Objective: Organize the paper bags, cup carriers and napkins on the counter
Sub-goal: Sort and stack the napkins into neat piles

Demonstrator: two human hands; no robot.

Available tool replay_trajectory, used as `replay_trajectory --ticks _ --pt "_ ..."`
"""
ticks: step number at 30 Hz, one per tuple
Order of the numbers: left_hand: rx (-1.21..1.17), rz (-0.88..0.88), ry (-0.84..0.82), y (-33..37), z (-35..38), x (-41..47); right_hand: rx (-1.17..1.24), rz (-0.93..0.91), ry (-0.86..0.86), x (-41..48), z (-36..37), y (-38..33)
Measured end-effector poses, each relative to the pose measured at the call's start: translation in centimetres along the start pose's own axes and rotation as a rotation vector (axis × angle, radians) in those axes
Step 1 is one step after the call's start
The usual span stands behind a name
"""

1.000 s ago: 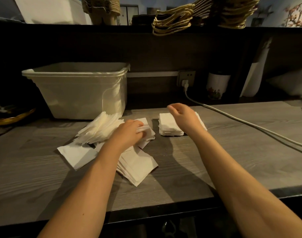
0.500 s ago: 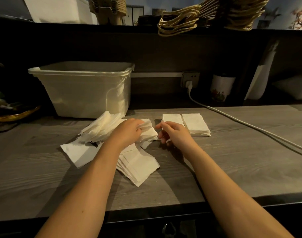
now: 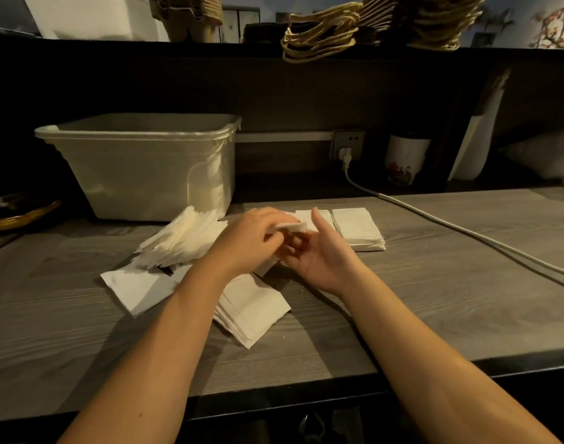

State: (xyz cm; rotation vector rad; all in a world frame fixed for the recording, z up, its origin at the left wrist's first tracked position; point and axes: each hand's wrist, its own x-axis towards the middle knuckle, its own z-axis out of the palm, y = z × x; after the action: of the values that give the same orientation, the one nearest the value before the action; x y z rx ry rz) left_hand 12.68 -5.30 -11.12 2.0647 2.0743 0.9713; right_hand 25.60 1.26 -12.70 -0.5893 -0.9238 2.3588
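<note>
1. Bare grey counter (image 3: pixel 434 315) is left open right of the hands and along the near edge; a white cable (image 3: pixel 450 229) is run diagonally across the far right.
2. The left rear is closed off by a plastic bin (image 3: pixel 139 168), with fanned napkins (image 3: pixel 181 241) and loose napkin piles (image 3: pixel 251 312) spread before it.
3. Squared napkin stacks (image 3: pixel 357 229) are set just beyond the hands.
4. A small napkin bundle (image 3: pixel 290 226) is gripped in the curled left hand (image 3: pixel 248 241), above the counter.
5. The bundle is cupped from below by the right hand (image 3: pixel 319 254), fingers bent, thumb raised at its end.
</note>
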Motion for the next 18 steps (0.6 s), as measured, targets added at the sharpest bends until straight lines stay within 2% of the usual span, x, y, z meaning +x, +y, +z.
replay_trajectory --ticks 5,7,10,11,15,18 --pt "-0.109 0.104 -0.156 0.3 -0.1 -0.2 0.016 -0.011 0.087 0.1 -0.5 -0.4" --pt "-0.197 0.062 -0.125 0.7 0.4 -0.2 -0.027 -0.039 0.100 0.2 -0.8 -0.3" --pt "-0.330 -0.088 0.185 1.5 1.3 0.2 -0.083 -0.138 0.064 0.3 -0.8 -0.2" --pt "-0.407 -0.160 0.241 1.6 1.4 0.3 -0.132 -0.174 0.050 0.3 -0.6 -0.2" --pt "-0.659 -0.481 0.191 2.0 2.1 0.5 -0.465 -0.280 0.077 0.2 -0.3 0.2" --pt "-0.823 -0.634 0.181 1.7 2.6 0.3 -0.662 -0.328 0.094 0.3 -0.2 0.6"
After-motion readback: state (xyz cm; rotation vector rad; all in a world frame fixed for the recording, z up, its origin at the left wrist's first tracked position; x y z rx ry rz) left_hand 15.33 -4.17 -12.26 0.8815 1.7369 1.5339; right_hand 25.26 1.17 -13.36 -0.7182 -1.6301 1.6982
